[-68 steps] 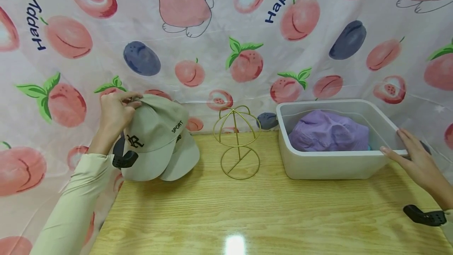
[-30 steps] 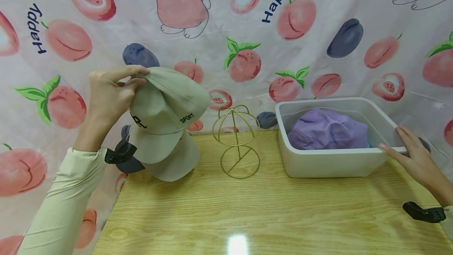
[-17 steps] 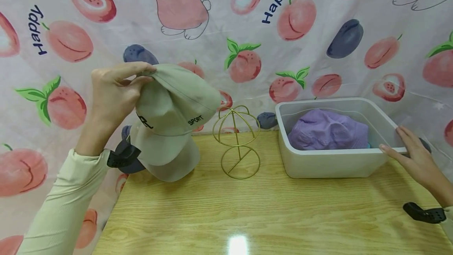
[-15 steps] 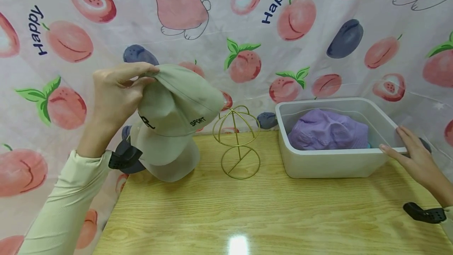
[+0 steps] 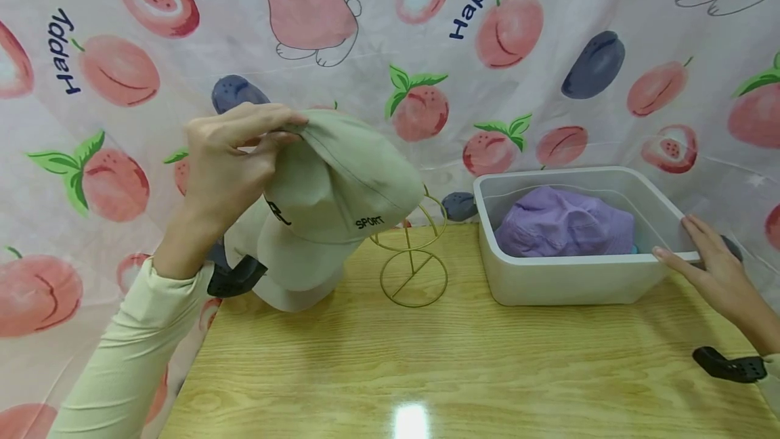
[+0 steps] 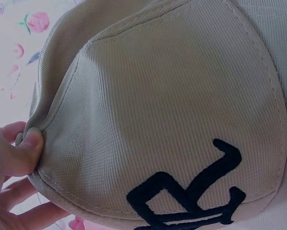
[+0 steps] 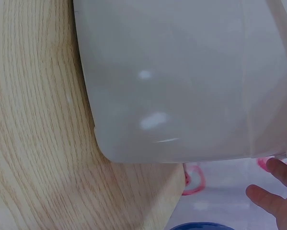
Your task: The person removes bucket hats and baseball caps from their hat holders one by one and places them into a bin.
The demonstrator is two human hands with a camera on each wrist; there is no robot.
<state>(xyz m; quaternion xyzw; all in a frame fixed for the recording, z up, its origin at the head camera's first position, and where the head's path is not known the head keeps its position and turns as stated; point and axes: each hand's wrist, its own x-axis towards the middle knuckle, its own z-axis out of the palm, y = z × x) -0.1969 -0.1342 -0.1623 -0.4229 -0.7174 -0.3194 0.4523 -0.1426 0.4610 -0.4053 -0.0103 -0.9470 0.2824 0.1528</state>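
My left hand pinches a beige baseball cap by its crown, thumb against fingers. The cap hangs in the air, its brim downward, with "SPORT" lettering on its side. Up close in the left wrist view, dark embroidery marks the cap's front panel. Behind and below it, another pale cap sits on the table, mostly covered. A gold wire stand is just right of the held cap, which hides part of its top. My right hand rests at the right front corner of a white bin, fingers extended.
Inside the bin lies a purple cap, with a bit of turquoise beside it. The wooden table stretches in front. A fruit-print cloth hangs as backdrop behind everything.
The left hand has lifted the beige cap off the other caps and carried it right, toward the wire stand, part of which it now covers. The right hand has stayed at the bin.
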